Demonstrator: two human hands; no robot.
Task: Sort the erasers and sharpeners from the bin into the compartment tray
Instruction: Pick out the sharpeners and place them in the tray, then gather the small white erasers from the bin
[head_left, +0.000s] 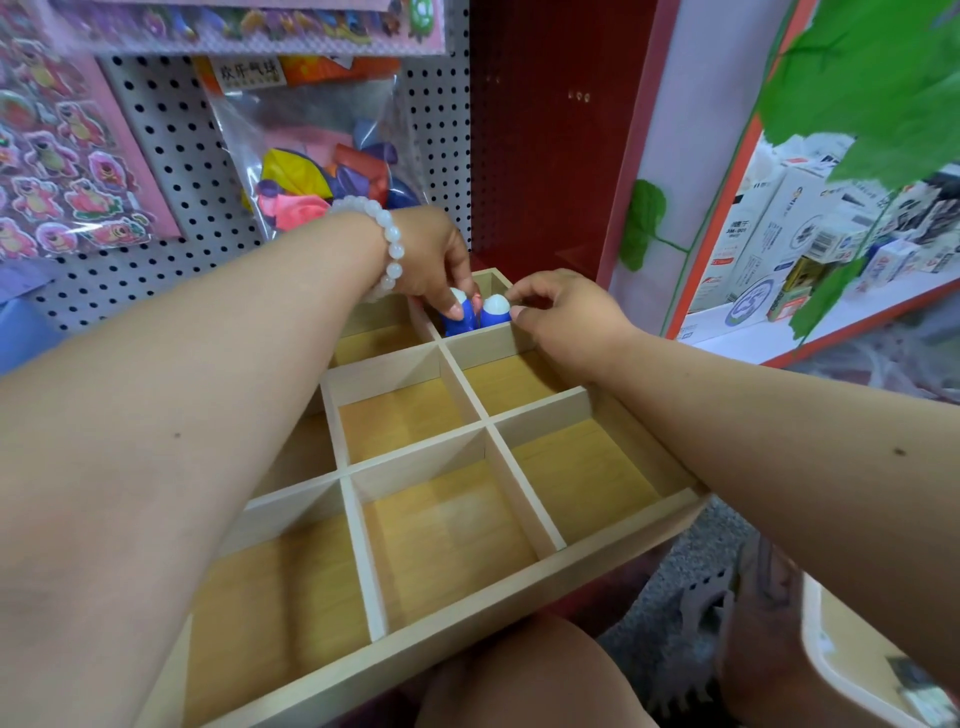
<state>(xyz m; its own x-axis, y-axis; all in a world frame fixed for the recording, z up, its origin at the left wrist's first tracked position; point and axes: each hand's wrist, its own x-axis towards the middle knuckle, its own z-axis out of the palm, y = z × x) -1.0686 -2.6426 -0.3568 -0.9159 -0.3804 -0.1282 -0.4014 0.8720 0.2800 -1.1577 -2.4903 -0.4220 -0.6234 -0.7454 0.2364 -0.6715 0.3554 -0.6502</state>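
Pinching the first blue-and-white piece (458, 314) between thumb and curled fingers, my left hand (435, 260) holds it upright in the far right compartment of the wooden tray (470, 586). Whether it is an eraser or a sharpener I cannot tell. Just to the right of that grip stands a second blue-and-white piece (494, 310) in the same compartment, the two nearly touching. My right hand (566, 317) hovers at that second piece with fingers curled, fingertips right at its white top and thumb by the compartment's near wall; I cannot tell whether they actually clamp it.

A pale bead bracelet (382, 241) circles my left wrist. Nearer to me than both hands, the tray's other compartments show bare wood floors. Beyond my left hand hangs a clear bag of balloons (327, 171) on a pegboard (171, 171), with sticker sheets (62, 161) further left. Off past my right hand sit shelves of white boxes (795, 223) behind green leaves (872, 88).
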